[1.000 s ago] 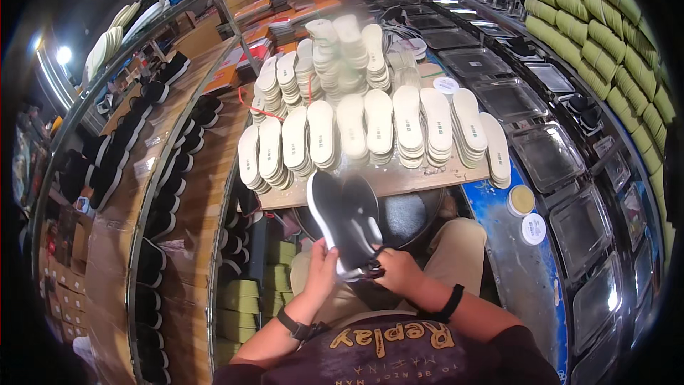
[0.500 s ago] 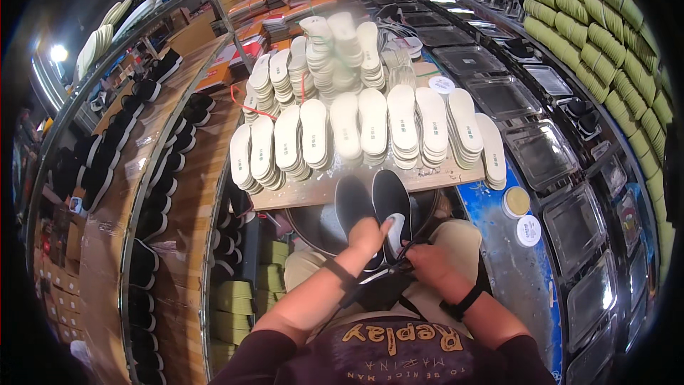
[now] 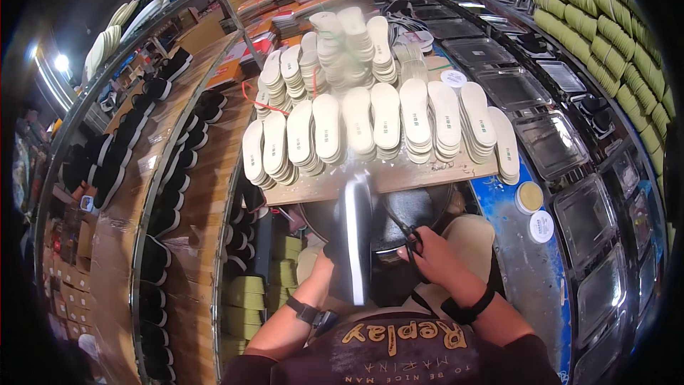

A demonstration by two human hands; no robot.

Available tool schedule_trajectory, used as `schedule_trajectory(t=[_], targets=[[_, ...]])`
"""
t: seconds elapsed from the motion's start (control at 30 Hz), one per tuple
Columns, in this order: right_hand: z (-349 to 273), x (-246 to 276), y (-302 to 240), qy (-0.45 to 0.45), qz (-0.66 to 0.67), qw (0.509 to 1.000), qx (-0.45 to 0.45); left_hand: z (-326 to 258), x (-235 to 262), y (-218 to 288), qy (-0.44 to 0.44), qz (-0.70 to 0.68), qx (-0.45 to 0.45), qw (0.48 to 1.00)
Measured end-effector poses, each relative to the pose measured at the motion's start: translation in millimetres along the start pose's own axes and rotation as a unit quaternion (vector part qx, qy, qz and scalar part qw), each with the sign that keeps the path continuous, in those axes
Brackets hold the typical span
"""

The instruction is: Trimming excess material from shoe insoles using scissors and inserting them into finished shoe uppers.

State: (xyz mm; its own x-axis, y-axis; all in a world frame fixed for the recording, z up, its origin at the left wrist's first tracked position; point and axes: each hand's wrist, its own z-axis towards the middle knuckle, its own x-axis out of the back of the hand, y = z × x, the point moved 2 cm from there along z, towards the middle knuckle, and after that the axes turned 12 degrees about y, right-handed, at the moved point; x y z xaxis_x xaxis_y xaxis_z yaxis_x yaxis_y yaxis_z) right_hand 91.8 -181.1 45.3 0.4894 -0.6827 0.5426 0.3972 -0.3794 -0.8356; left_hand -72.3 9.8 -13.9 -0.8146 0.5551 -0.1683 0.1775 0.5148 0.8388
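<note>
A dark shoe with a white sole edge (image 3: 354, 249) stands on its side above my lap, its toe pointing away from me and slightly blurred. My left hand (image 3: 324, 274) grips it from the left, the fingers hidden behind the shoe. Whether a second shoe is in the same grip, I cannot tell. To the right, my right hand (image 3: 438, 255) is closed round the handles of dark scissors (image 3: 400, 224), whose blades point up and left, apart from the shoe. Beyond both hands, stacks of cream insoles (image 3: 327, 128) line a wooden board (image 3: 385, 184).
Below the board sits a dark round basin (image 3: 420, 207). Racks of black shoes (image 3: 153, 267) rise on my left. At right, a blue bench (image 3: 516, 271) bears two round tubs (image 3: 529, 197), beside rows of metal trays (image 3: 583, 221). Green stacks (image 3: 246, 296) stand low at left.
The two shoes held side by side, soles down, have been turned so one white sole edge shows. My right hand has drawn away with the scissors, which now show plainly.
</note>
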Motion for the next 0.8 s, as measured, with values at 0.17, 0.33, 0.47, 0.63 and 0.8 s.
schedule_trajectory(t=[0.17, 0.33, 0.47, 0.63, 0.8], targets=[[9.8, -16.9, -25.0, -0.049, -0.073, 0.993, 0.075, 2.9, 37.4, -17.6, -0.056, 0.171, -0.121, 0.976], [11.7, -16.0, -6.4, -0.062, -0.132, 0.988, 0.04, -24.6, 23.6, 12.2, -0.031, 0.041, 0.004, 0.999], [7.1, -21.7, 13.6, -0.067, -0.151, 0.986, 0.012, -26.8, 28.5, 16.1, -0.033, 0.035, 0.001, 0.999], [4.6, -23.1, 22.3, -0.045, -0.175, 0.983, -0.01, -29.0, 28.5, 12.2, -0.037, 0.03, 0.003, 0.999], [-10.2, 12.1, 57.8, 0.018, -0.197, 0.979, -0.046, -42.0, 24.0, 19.6, -0.023, 0.024, 0.006, 0.999]])
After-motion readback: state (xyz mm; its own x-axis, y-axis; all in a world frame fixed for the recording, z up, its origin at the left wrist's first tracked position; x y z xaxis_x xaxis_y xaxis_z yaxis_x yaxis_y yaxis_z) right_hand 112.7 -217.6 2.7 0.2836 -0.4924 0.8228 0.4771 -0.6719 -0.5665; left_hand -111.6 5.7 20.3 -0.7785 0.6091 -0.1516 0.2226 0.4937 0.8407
